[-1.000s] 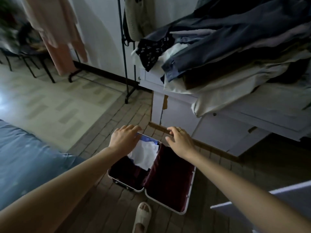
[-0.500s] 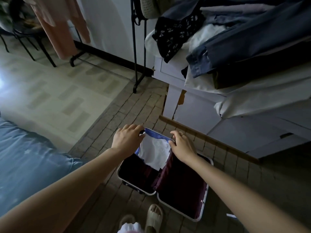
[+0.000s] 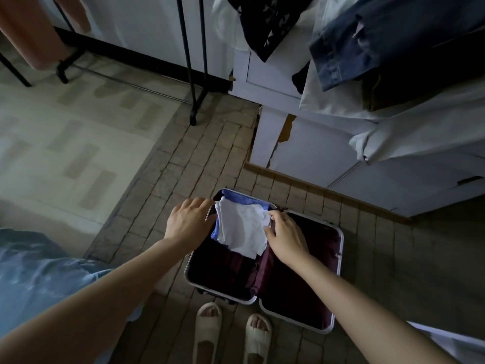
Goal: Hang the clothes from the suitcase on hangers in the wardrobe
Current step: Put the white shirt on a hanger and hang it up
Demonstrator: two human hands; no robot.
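Fingers (image 3: 273,214) of the right hand (image 3: 286,236) pinch the right edge of the white cloth (image 3: 242,229). The left hand (image 3: 187,223) curls over its left edge; whether it grips is hard to see. The cloth lies between both hands, long side running away from the person, at the far end of the open suitcase's (image 3: 339,248) left half, on a blue cloth (image 3: 237,198). Both hands are equally near, so lifting straight up looks easiest.
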